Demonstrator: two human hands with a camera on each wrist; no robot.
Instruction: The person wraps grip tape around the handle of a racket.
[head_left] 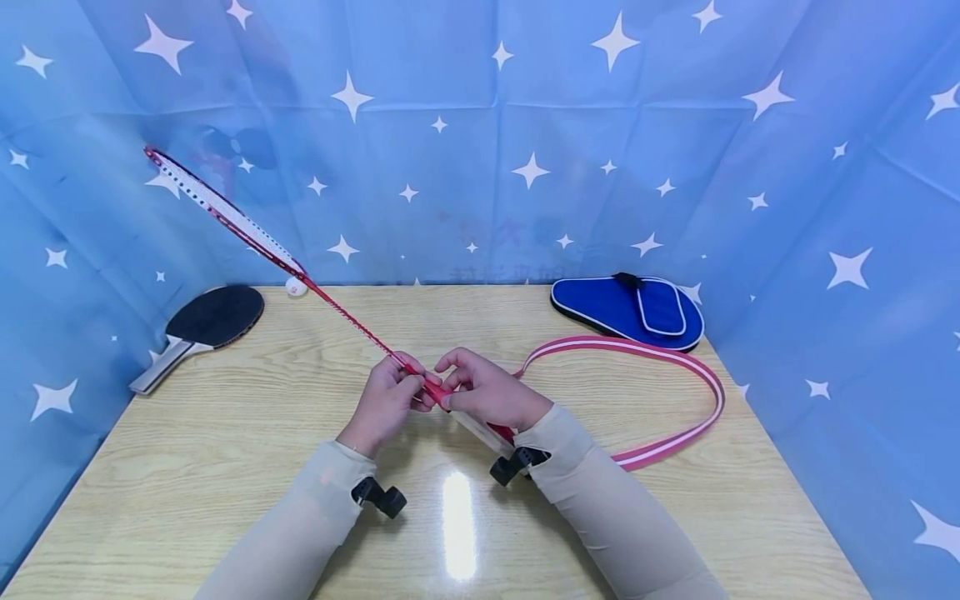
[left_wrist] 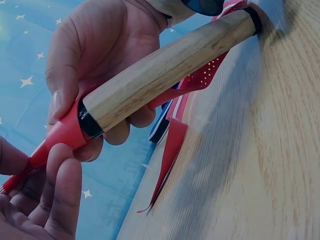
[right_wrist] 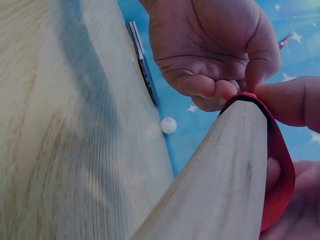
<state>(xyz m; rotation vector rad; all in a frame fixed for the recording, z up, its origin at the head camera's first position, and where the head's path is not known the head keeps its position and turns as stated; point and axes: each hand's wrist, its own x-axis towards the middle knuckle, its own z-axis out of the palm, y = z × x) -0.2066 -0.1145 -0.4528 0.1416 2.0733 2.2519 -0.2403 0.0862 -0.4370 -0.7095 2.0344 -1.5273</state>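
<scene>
1. Two bare hands here, both busy. The left hand [head_left: 386, 400] pinches the red cone just above the handle; the right hand [head_left: 491, 392] has thumb and fingers on the red tape [left_wrist: 65, 132], gripping it at the handle's upper end.

2. One badminton racket [head_left: 345, 314] — held in the air between the hands, above the table [head_left: 225, 483]. Its long axis slants: the head points up and away, far to the left of the left hand, and the butt points down and back, under the right hand towards that wrist. The head shows nearly edge-on.

3. One wooden handle [left_wrist: 170, 70], bare below the tape.

4. One loop of striped strip [head_left: 716, 392], pinkish red with a white line, spreads to the right of the right hand.

5. Beyond the left hand, to its left: one black paddle [head_left: 217, 317] and, nearer the racket, one white ball [head_left: 296, 287].

6. Beyond the right hand, to its right — one blue case [head_left: 615, 304], white-edged.
</scene>
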